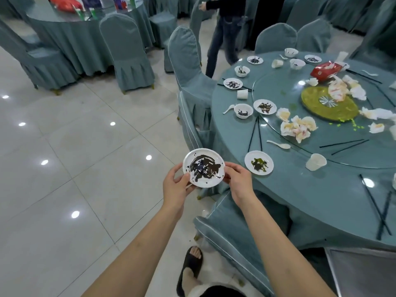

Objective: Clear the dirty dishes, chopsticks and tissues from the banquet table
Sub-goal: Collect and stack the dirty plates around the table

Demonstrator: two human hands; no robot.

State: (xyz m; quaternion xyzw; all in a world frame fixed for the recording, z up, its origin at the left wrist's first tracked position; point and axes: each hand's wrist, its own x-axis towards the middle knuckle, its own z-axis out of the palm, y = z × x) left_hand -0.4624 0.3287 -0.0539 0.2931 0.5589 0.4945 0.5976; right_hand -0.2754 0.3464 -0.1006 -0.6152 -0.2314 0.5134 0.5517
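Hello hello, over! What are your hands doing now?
Both hands, left hand and right hand, gripping one dirty plate, off the table. Plates, bowls, chopsticks, tissues left on banquet table. Nothing blocking.

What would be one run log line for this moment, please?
both hands grip dirty plate off table | left hand | right hand | next plate on table edge

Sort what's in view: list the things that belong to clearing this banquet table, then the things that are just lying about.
Belongs to the job:
dirty plate held by left hand and right hand
plate on table
bowl
spoon
cup
chopsticks
tissues

Just lying about:
chair
far table
turntable
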